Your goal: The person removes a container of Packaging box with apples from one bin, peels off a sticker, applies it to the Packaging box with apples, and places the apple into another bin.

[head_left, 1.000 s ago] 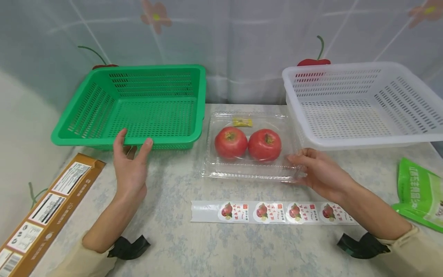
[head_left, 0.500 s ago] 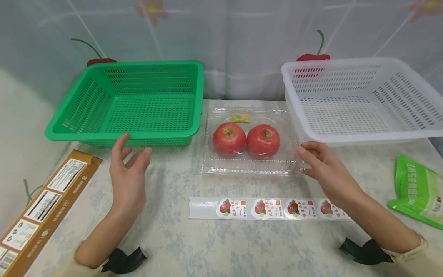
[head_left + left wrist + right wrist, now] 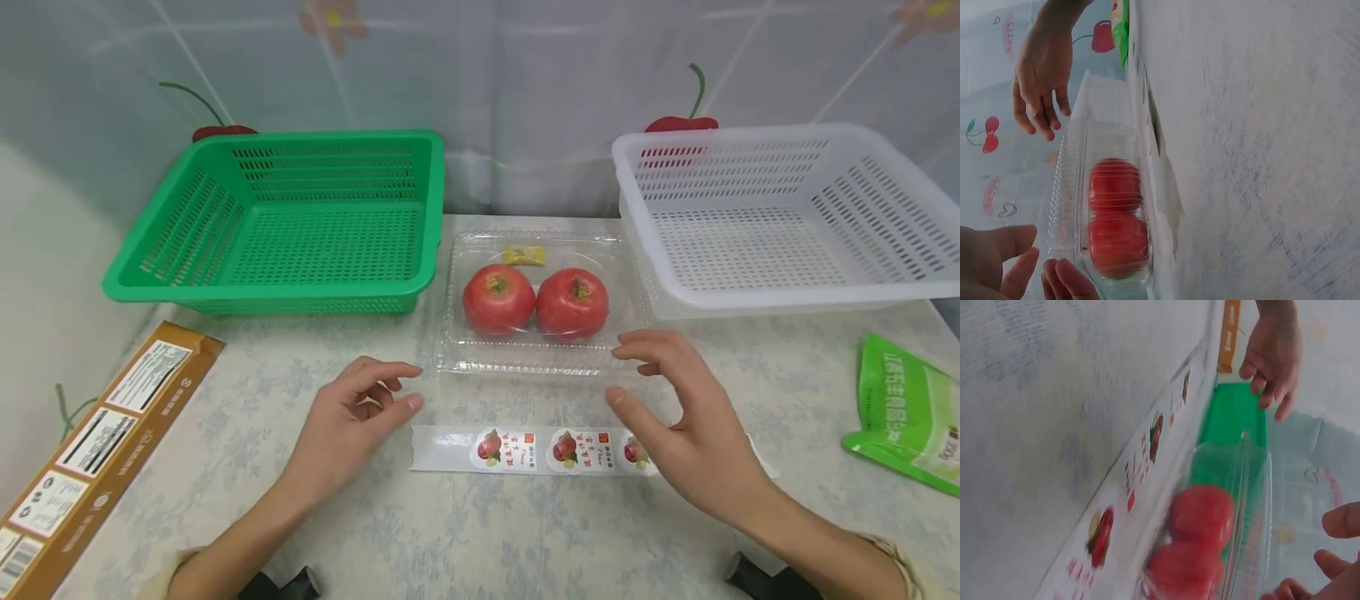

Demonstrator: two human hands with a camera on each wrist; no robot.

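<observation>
Two hands of mine hover over the worktop (image 3: 480, 533), both just on the near side of the clear clamshell box (image 3: 536, 358), which I take as my landmark. My left hand (image 3: 348, 425) hangs near the box's near left corner, its fingers (image 3: 390, 371) loosely curled and holding nothing; I cannot tell whether it rests on the cloth. My right hand (image 3: 678, 421) hangs at the box's near right corner, fingers spread wide with thumb and forefinger apart, gripping nothing; its fingertips come close to the box's front rim, and I cannot tell whether they touch it.

Between my hands, just nearer to me than the box, lies a strip of round fruit stickers (image 3: 525, 450), flat and parallel to the box's front edge; my right hand covers its right end.

Inside the closed box sit two red apples (image 3: 534, 300), side by side and touching, with a small yellow sachet (image 3: 523, 256) behind them.

Left of the box, well apart, a brown carton (image 3: 97, 450) lies slanted at the worktop's edge. Right of the box, well apart, lies a green pouch (image 3: 903, 412).

Farther back, a green basket (image 3: 277, 287) stands just left of the box and a white basket (image 3: 787, 296) just right of it. Behind everything hangs a cherry-printed curtain (image 3: 525, 100).
</observation>
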